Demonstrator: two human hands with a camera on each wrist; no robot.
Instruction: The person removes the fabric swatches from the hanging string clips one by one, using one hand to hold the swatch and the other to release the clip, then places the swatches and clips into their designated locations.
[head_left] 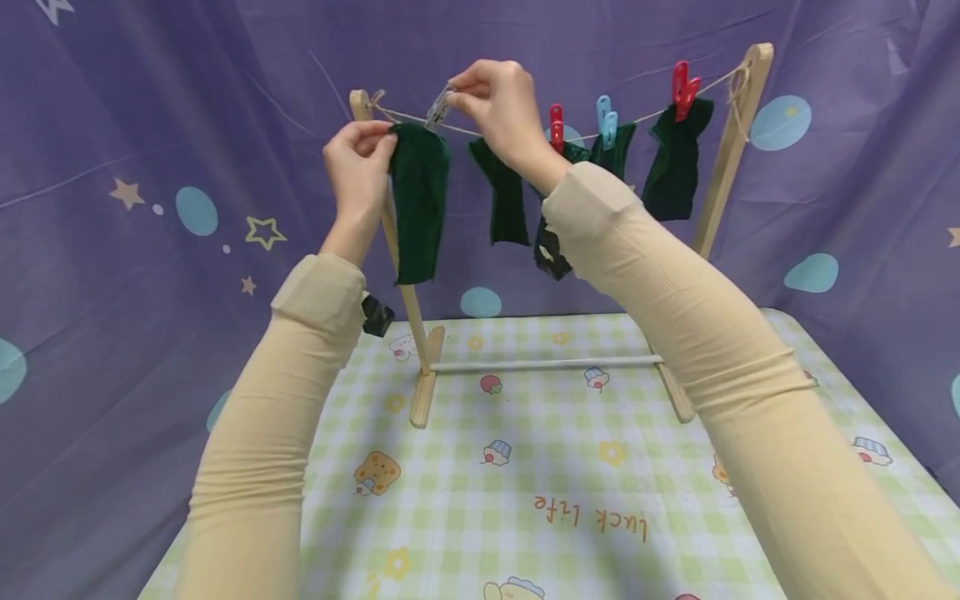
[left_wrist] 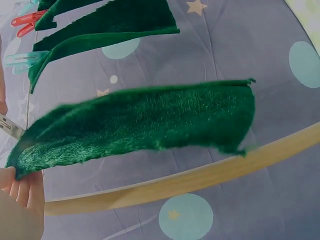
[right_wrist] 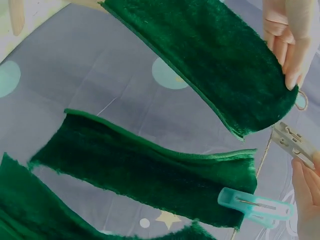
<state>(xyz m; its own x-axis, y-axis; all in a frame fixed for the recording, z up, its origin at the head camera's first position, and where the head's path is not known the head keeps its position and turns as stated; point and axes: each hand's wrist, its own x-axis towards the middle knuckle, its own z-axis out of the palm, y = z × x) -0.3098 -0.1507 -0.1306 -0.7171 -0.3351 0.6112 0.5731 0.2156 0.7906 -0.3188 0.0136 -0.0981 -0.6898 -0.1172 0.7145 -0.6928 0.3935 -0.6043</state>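
Observation:
A green velvety cloth piece hangs at the left end of the string. My left hand pinches its upper left corner between thumb and fingers. Just to the right, my right hand grips a grey clothespin whose tip meets the cloth's top edge near the string. In the right wrist view the clothespin sits at the string beside the cloth's corner; whether its tip bites the fabric I cannot tell. The left wrist view shows the held cloth stretching away from my fingertips.
More green cloths hang from the string, held by red and light blue clothespins. Wooden posts support the string, joined below by a white rod. The stand rests on a checked tablecloth before a purple curtain.

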